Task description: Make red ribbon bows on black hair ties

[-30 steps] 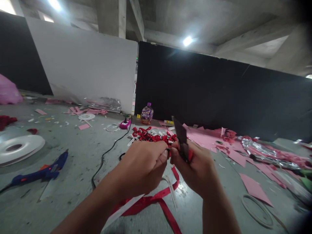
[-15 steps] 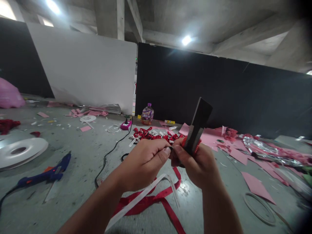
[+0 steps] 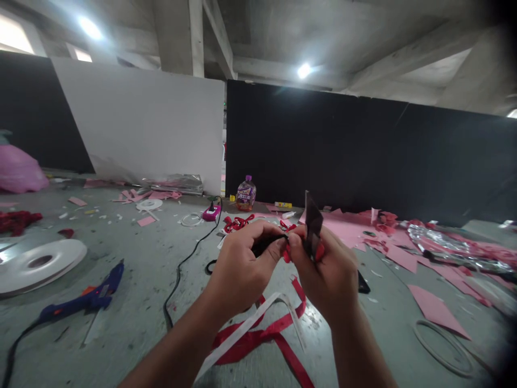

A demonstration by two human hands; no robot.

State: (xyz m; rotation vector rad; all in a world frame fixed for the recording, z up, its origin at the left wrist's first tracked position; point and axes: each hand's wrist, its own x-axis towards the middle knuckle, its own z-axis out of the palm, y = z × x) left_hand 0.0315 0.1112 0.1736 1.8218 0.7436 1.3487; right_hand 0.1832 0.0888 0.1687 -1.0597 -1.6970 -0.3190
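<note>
Near the middle of the view, my left hand [image 3: 246, 267] and my right hand [image 3: 325, 269] meet fingertip to fingertip. My left thumb and fingers pinch a dark end of a black ribbon [image 3: 313, 218]. A wider flap of that ribbon stands up from my right hand, which is closed around it. Something red [image 3: 319, 251] shows between my right fingers; its kind is mostly hidden. Below the hands, a red ribbon [image 3: 238, 347] and a white ribbon strip [image 3: 246, 326] lie loosely crossed. Red and white ribbon pieces [image 3: 238, 222] lie just behind my hands.
At left lie a blue glue gun [image 3: 84, 299] with its cord and a white spool [image 3: 44, 264]. A black cable [image 3: 181, 267] runs to a magenta power adapter [image 3: 211, 213]. A drink bottle [image 3: 246, 194] stands at the back. Pink sheets [image 3: 438, 310] are scattered at right.
The upright black flap has dropped lower and turned more edge-on. My hands remain together, with the left fingers more arched. The view has shifted slightly.
</note>
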